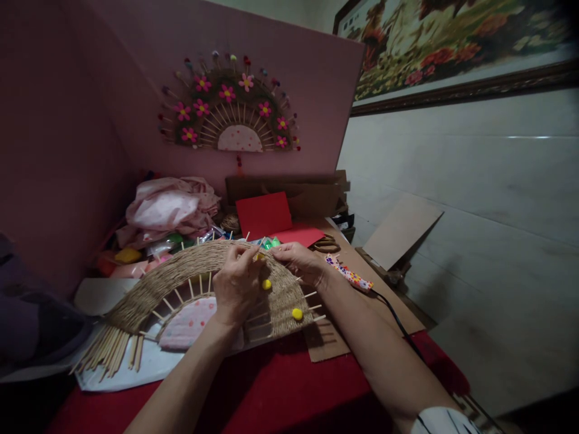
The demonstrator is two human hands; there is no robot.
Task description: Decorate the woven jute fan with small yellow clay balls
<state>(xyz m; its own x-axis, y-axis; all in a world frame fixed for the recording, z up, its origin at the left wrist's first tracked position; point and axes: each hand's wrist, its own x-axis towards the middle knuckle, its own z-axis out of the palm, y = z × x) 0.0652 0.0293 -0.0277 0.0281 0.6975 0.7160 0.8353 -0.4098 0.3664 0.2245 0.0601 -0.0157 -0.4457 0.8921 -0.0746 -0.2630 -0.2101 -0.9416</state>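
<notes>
A half-round fan (pixel 174 288) of twine woven over thin sticks lies tilted before me, with a pink dotted cloth half-circle (pixel 192 319) at its base. My left hand (pixel 237 283) is closed over its middle, thumb and fingertips at the upper band beside a yellow ball (pixel 259 257), which is partly covered. On the fan's upper right edge, my right hand (pixel 301 262) is closed in a pinch; whatever small thing may be between its fingertips is hidden. Two more yellow balls show on the twine, one below the left fingertips and one near the right end.
Right of the fan, a flower-patterned glue gun (pixel 348 274) with a black cord rests on cardboard (pixel 384 307), near scissors (pixel 326 243). Red card (pixel 265 214) and crumpled pink cloth (pixel 172 205) are behind. Loose sticks (pixel 106 349) lie front left. A finished flowered fan (pixel 230 99) hangs on the pink board.
</notes>
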